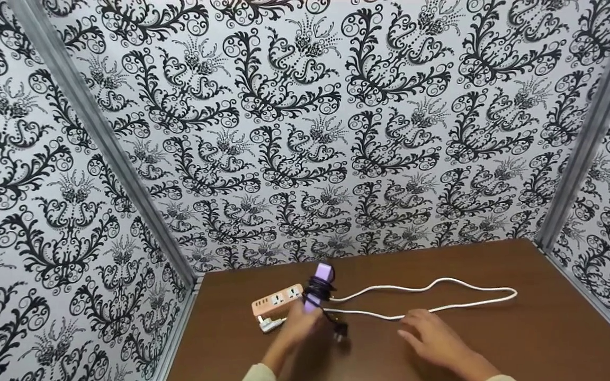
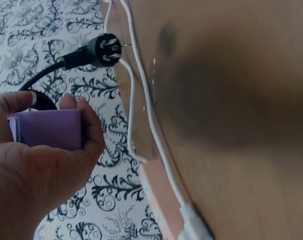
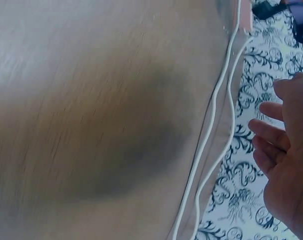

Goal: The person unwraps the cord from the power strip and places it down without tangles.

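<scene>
My left hand (image 1: 299, 323) grips the lower end of a purple power strip (image 1: 324, 271), held up over the table. In the left wrist view, fingers and thumb wrap round its purple end (image 2: 49, 129). A black cord (image 1: 319, 290) is wound round its middle, and the black three-pin plug (image 2: 109, 50) hangs free. Behind it lies an orange power strip (image 1: 263, 306) with its white plug (image 1: 272, 324) in front. My right hand (image 1: 434, 338) holds nothing; its fingers are loosely bent, above the table near the white cord (image 1: 474, 304).
The white cord runs in a long loop to the right over the brown table (image 1: 538, 275). Patterned black-and-white panels (image 1: 305, 159) stand behind and on both sides, with grey metal posts (image 1: 104, 132) at the corners.
</scene>
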`<state>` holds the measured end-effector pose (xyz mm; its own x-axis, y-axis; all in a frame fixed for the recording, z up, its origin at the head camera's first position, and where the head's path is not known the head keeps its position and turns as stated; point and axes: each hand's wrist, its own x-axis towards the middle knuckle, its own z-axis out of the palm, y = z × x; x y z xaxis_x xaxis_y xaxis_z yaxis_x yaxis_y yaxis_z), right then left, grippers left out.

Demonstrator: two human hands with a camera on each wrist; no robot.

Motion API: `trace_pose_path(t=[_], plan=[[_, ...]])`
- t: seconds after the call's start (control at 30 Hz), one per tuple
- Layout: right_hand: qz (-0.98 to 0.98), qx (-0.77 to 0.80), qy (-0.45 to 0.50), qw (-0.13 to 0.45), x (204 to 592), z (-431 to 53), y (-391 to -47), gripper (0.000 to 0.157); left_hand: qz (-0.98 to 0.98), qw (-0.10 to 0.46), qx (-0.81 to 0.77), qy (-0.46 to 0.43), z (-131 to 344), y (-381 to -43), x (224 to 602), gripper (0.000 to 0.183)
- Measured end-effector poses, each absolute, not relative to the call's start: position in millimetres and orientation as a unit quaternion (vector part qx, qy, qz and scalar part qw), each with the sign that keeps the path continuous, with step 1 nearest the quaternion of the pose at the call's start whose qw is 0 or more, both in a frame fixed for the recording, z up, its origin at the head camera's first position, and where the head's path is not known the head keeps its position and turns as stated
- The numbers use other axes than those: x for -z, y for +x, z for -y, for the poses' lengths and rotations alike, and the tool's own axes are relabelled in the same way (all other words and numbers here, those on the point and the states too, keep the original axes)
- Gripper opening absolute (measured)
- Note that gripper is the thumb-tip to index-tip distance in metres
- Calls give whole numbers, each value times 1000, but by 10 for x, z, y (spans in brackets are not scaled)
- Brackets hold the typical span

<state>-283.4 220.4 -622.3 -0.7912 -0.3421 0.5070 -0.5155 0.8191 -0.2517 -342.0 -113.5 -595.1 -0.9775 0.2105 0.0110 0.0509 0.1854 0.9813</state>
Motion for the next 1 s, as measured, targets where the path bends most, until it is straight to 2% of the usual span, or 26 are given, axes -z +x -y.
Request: trace_pose_path(t=[0.17,0.33,0.53,0.7,0.87,1.0], plan=[[919,-200,245,235,6144,-2022,-2843,23,-762,67,-639,78,1006,-3369,5950,20],[900,-194,279,274,6044,-1727,-2855,33,-755,62,-649,74,909,-3315,5944,33],[889,-216,310,258,6005,-1420,-2850,44,-748,67,-656,67,778,-3246,5926,29],[875,-264,333,232,6035,-1272,-2866,30,-755,56,-650,66,692,-3200,5929,30],[862,-304,337,225,6099,-1251,-2910,5,-746,53,-661,59,646,-3183,5915,35],[854,-308,336,251,6100,-1262,-2898,7,-754,40,-653,57,662,-3185,5954,43]])
